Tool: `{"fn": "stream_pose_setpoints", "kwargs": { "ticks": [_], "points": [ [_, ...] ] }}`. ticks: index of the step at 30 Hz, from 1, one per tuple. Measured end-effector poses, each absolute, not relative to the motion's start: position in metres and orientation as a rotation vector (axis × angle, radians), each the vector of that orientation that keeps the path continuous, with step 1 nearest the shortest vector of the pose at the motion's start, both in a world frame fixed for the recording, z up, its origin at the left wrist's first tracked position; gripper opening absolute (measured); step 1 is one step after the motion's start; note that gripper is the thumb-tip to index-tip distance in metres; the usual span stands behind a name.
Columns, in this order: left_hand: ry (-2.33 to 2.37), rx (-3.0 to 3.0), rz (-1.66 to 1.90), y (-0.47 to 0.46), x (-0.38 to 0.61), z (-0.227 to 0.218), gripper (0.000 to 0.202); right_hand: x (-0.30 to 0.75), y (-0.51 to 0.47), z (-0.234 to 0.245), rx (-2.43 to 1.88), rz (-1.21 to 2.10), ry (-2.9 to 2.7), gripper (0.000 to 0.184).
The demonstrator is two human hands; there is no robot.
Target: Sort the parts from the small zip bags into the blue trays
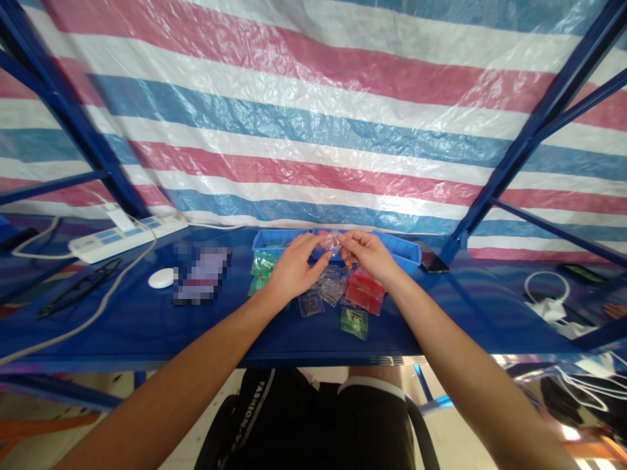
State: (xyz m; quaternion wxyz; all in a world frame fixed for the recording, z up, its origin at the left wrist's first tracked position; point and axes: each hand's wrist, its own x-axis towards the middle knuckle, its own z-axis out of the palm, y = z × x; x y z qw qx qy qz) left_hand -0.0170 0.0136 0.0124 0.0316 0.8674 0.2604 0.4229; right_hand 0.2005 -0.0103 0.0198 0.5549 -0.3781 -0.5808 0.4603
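Note:
Between my left hand (298,264) and my right hand (368,256) is a small clear plastic bag (332,242), pinched by the fingers of both. What lies inside it is too small to make out. Under and around the hands are more little bags: clear bags (311,304) with thin metal pieces, red bags (365,292) to the right, and green bags (262,266) to the left. One green bag (354,323) lies apart, nearer the front edge. Behind the hands stand blue plastic bins, a left one (284,237) and a right one (404,251).
On the blue table (235,326), a white power strip (128,238) with a cable, dark glasses (81,286), a white round case (162,279) and a blurred-out object (203,275) lie left. A dark phone (431,256) and a white charger with cable (548,307) lie right. A striped sheet (313,130) hangs behind.

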Motion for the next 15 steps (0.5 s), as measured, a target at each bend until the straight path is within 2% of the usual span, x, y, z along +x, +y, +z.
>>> {"fn": "stream_pose_setpoints", "kwargs": {
  "ticks": [7,15],
  "points": [
    [0.773,2.731,1.135,0.018,-0.016,0.006,0.045,0.201,-0.010,0.020,-0.890,1.060,-1.366,0.044],
    [0.792,2.744,0.989,0.024,-0.019,-0.002,0.038,0.201,-0.009,0.020,-0.872,1.067,-1.352,0.044]
  ]
}}
